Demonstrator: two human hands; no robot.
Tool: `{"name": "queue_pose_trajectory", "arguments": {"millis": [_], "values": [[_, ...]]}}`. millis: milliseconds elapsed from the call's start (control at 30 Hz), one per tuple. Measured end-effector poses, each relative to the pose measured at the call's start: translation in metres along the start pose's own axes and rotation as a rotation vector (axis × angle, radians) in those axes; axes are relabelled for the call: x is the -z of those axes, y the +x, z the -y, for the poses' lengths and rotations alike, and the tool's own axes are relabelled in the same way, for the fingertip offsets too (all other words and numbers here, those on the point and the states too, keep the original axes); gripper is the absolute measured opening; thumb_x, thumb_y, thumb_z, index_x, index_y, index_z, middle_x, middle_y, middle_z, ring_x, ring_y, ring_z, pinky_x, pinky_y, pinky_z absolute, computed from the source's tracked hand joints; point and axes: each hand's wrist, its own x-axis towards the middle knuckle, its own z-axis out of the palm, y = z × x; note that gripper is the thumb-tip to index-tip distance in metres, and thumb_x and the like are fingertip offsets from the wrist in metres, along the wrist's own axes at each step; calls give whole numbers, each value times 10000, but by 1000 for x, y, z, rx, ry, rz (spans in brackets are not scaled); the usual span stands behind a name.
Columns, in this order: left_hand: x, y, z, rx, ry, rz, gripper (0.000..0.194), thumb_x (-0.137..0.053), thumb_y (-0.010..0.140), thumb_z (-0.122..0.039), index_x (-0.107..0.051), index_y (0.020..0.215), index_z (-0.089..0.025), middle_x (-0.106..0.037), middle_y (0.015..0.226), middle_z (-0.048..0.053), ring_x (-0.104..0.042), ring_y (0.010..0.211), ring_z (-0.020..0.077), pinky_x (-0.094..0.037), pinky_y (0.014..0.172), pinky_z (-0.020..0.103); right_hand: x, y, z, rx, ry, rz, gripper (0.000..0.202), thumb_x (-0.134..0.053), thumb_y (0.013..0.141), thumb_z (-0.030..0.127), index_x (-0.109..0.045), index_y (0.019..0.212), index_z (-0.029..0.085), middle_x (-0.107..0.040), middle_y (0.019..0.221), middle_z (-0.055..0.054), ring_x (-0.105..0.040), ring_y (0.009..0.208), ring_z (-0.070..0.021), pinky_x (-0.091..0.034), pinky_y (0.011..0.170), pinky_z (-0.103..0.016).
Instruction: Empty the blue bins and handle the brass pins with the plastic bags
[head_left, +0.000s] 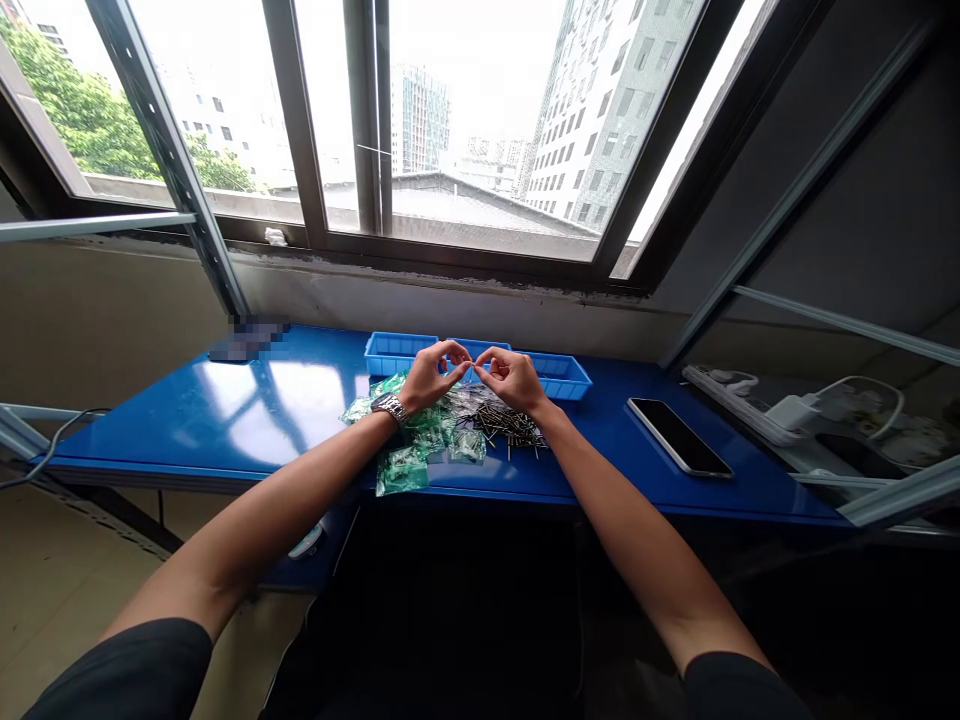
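Observation:
My left hand (435, 378) and my right hand (511, 378) meet fingertip to fingertip above the blue table. Both are pinched; whatever lies between the fingers is too small to make out. Below and beside my left hand lie green plastic packets (409, 455). Clear packets (466, 444) overlap them toward the middle. A pile of thin dark metal pieces (510, 425) rests under my right hand. Just behind the hands stand blue trays, one at the left (397, 352), one at the right (562, 376) and one between them, partly hidden.
A phone (679, 436) lies on the blue table (225, 420) at the right. A power strip with a white charger (791, 412) is beyond the right edge. Metal shelf posts (176, 150) rise at both sides; a window is behind.

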Motion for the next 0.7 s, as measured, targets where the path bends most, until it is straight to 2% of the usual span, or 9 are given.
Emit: {"name": "queue_pose_trajectory", "arguments": {"millis": [133, 300, 500, 700], "values": [[0, 0, 0, -8, 16, 41, 152, -668, 945, -331, -700, 944, -182, -731, 895, 50, -644, 804, 172, -489, 688, 291, 1, -1, 5, 9, 2, -63, 193, -662, 908, 376, -680, 900, 184, -393, 550, 72, -350, 501, -103, -322, 530, -260], [-1, -1, -2, -24, 23, 110, 144, -685, 914, -322, -693, 905, -179, -725, 852, 42, -615, 743, 162, -473, 648, 284, -4, -2, 8, 31, 18, -38, 178, -673, 900, 370, -674, 904, 192, -394, 549, 73, -364, 508, -106, -324, 529, -255], [1, 0, -5, -4, 16, 60, 159, -657, 948, -334, -694, 933, -180, -739, 898, 50, -649, 798, 170, -490, 692, 297, 1, -1, 2, 5, 21, -42, 191, -651, 921, 385, -655, 906, 194, -403, 559, 69, -358, 509, -106, -315, 520, -253], [2, 0, -5, 1, 8, 26, 216, -657, 956, -390, -689, 946, -176, -749, 932, 65, -666, 827, 183, -510, 723, 310, -2, 0, -3, -5, 33, 82, 261, -675, 895, 448, -704, 875, 189, -403, 535, 68, -343, 486, -101, -283, 487, -250]]}}
